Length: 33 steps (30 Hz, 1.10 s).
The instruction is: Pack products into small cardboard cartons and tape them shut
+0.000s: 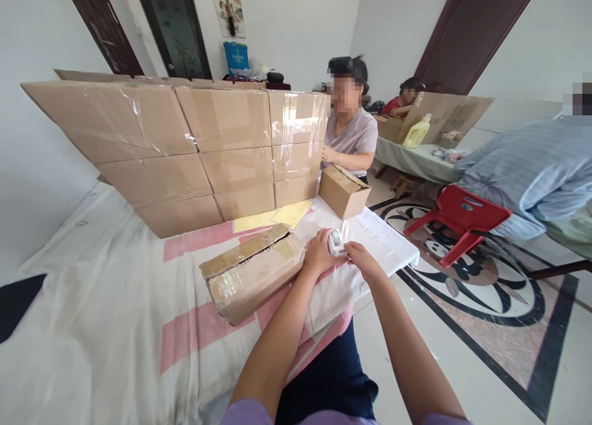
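Note:
My left hand [318, 251] is curled around a small white device [336, 243] held just above the cloth-covered table [115, 326]. My right hand [362, 256] pinches the same device from the right side, so both hands meet on it. Right beside my left hand lies a taped cardboard box [252, 272] with one flap raised, tilted on the pink-striped cloth.
A wall of stacked taped cartons [203, 153] stands at the back of the table. A small open box [343, 190] sits in front of a seated person [349, 135]. A red plastic stool [462, 218] stands on the patterned floor to the right, near another person's sleeve [527, 172].

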Tool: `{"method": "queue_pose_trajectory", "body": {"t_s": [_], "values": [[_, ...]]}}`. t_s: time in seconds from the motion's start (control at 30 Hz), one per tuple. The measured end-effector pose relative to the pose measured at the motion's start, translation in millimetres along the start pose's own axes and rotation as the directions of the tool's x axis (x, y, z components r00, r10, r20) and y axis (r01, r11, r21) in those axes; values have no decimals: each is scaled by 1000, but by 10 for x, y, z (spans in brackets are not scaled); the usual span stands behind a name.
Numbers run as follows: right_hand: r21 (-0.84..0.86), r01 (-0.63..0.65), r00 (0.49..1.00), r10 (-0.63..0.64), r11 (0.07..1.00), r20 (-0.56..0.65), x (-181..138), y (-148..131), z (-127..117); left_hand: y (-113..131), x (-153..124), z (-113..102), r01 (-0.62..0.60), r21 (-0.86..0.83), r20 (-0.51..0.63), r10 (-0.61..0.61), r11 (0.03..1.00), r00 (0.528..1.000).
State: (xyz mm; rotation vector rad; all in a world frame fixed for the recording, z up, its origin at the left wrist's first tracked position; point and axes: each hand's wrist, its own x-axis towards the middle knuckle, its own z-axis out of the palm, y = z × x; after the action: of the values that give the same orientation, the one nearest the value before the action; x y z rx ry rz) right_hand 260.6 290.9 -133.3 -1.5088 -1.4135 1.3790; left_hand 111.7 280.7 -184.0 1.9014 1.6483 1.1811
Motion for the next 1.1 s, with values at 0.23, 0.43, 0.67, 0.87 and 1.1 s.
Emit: {"method": "queue_pose_trajectory", "body": {"t_s": [0.23, 0.43, 0.67, 0.87, 1.1], "values": [[7, 12, 1000, -12, 1000, -1, -1, 28, 2, -8, 8, 10, -1, -2, -7, 1, 1000, 1000], [8, 23, 1000, -23, 1000, -7, -17, 71, -11, -11, 5, 21, 0, -5, -14, 0, 1000, 1000], [23, 30, 999, -30, 999, -11, -64, 72, -1, 4, -5, 23, 1, -4, -21, -1, 1000, 1000], [23, 38, 999, -37, 999, -16, -90, 79, -1, 28, -8, 17, 2, 2, -32, -2, 1000, 999], [11, 37, 999, -37, 999, -16, -111, 102, -19, 36, -13, -8, -6, 2, -14, 6, 1000, 1000]]}}
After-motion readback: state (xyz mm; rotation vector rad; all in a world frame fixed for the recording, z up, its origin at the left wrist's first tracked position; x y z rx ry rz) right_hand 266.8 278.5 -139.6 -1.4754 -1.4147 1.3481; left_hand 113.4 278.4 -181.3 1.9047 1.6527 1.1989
